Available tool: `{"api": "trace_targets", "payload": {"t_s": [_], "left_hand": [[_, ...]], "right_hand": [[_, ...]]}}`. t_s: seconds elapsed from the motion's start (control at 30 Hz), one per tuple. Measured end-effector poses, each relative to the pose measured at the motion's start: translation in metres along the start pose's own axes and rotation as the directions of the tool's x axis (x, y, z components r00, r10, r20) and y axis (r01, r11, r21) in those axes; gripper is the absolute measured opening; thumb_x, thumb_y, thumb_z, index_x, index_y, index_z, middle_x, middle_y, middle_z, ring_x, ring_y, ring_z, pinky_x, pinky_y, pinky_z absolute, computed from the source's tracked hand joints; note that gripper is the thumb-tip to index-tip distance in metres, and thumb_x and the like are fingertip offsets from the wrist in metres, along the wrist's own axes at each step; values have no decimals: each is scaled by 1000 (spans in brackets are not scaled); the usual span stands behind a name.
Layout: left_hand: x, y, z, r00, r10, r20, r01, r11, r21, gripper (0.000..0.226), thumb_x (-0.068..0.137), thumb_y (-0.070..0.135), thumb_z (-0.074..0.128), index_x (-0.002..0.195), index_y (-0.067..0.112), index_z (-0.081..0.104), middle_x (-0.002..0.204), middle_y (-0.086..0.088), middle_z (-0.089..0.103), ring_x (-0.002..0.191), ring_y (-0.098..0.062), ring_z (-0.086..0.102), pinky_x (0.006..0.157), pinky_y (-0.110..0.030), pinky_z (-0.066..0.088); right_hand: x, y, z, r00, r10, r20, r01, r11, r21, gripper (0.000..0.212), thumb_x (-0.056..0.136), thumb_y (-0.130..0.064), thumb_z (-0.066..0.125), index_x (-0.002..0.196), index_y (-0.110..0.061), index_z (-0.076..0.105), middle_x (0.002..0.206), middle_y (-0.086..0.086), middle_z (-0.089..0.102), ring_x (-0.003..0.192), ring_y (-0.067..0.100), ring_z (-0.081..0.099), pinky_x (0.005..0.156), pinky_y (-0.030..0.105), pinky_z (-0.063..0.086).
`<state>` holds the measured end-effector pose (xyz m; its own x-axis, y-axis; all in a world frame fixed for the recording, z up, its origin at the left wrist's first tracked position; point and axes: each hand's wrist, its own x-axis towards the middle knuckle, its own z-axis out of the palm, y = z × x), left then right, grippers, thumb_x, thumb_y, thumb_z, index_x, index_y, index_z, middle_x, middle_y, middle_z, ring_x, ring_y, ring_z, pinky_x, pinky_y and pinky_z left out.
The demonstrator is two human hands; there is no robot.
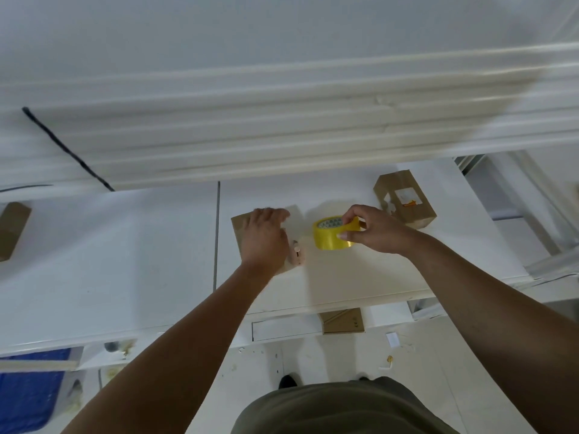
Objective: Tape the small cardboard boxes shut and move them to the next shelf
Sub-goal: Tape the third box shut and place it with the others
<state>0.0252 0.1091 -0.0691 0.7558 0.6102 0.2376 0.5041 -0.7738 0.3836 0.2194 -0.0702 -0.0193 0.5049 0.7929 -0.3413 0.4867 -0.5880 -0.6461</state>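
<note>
Your left hand (264,238) lies flat on the small cardboard box (242,228), fingers spread and pressing it down, not gripping. The box sits on the white shelf (360,274), just right of the seam (216,233) between this shelf board and the next one to the left. Your right hand (372,228) grasps the yellow tape roll (329,234), fingers pinched on its upper rim and thumb at the side; the roll stands on the shelf just beside the box, toward the right.

I cannot tell if the free end of the tape is already lifted. If it is not, you risk to pull the whole roll and nothing comes off. If the tape goes on while the box slides under your palm, I think the strip may land crooked or stick to itself. A small pinkish object (297,253), perhaps a cutter, lies touching the box's right side under your wrist; it could be knocked off the front edge, which is near.

A 2nd box (405,198) with a label stands near the back right corner of the shelf. A 3rd box (12,230) is at the far left edge of the next shelf. Another board overhangs above. Below, a brown box (343,321) sits on a lower level, and the pale floor (344,358) shows scraps.
</note>
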Motion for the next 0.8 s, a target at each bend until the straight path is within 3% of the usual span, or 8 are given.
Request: {"api": "trace_targets", "payload": {"t_s": [0.07, 0.13, 0.2, 0.27, 0.4, 0.53, 0.67, 0.8], "left_hand": [[-23, 14, 6, 979, 205, 11, -205, 974, 100, 29, 81, 10, 74, 109, 15, 79, 104, -7, 79, 99, -31, 71, 91, -42, 54], [-48, 25, 24, 942, 307, 136, -325, 936, 134, 40, 93, 17, 66, 130, 5, 71, 126, -17, 74, 119, -36, 68, 105, -46, 51], [-65, 27, 41, 906, 235, 351, -343, 894, 288, 61, 111, 32, 37, 160, -4, 36, 164, -25, 40, 155, -38, 36, 130, -49, 24], [-74, 22, 49, 879, 171, 444, -365, 842, 398, 67, 114, 39, 16, 164, -6, 11, 173, -26, 14, 163, -38, 10, 133, -49, 3], [-79, 16, 55, 872, 195, 448, -396, 820, 414, 68, 113, 40, 9, 165, -3, 6, 175, -23, 9, 164, -35, 5, 133, -48, -3], [-77, 16, 51, 879, 204, 430, -379, 847, 373, 67, 113, 41, 13, 166, -1, 15, 175, -21, 14, 164, -32, 12, 133, -45, 0], [-71, 25, 42, 924, 217, 316, -328, 874, 358, 57, 111, 38, 35, 155, 3, 45, 165, -19, 34, 154, -32, 35, 131, -44, 17], [-53, 37, 32, 975, 207, 84, -203, 978, -50, 48, 111, 32, 48, 155, 14, 47, 154, -13, 45, 148, -28, 44, 119, -42, 44]], "right_hand": [[0, 0, -1, 1000, 12, -7, -12, 1000, -8, 26, 93, -40, 78, 110, -27, 64, 130, 3, 63, 119, 26, 60, 101, 50, 54], [-1, 0, -1, 1000, 14, -11, -14, 1000, -17, 26, 93, -42, 78, 110, -28, 64, 129, 2, 63, 116, 26, 61, 99, 50, 54], [0, -1, -3, 1000, 24, -7, -24, 999, -24, 28, 93, -43, 77, 113, -27, 65, 128, 1, 63, 113, 25, 62, 97, 48, 55], [0, -2, -9, 999, 40, -3, -41, 999, -10, 29, 93, -42, 77, 114, -24, 66, 126, 1, 62, 112, 24, 62, 96, 45, 53], [-2, -1, -32, 998, 57, 13, -57, 998, 29, 26, 94, -35, 78, 111, -17, 68, 115, 2, 63, 112, 26, 62, 86, 36, 49], [-10, -2, -57, 996, 64, 59, -67, 997, 43, 27, 94, -33, 78, 112, -16, 68, 113, 6, 64, 102, 25, 61, 80, 36, 48], [-18, -5, -79, 999, 3, 44, -3, 1000, 3, 21, 96, -31, 76, 112, -18, 68, 123, 6, 61, 117, 28, 60, 97, 40, 49], [-23, -12, -89, 995, -66, 69, 64, 997, 35, 16, 96, -26, 76, 108, -19, 69, 125, 8, 66, 120, 31, 62, 105, 50, 50]]}}
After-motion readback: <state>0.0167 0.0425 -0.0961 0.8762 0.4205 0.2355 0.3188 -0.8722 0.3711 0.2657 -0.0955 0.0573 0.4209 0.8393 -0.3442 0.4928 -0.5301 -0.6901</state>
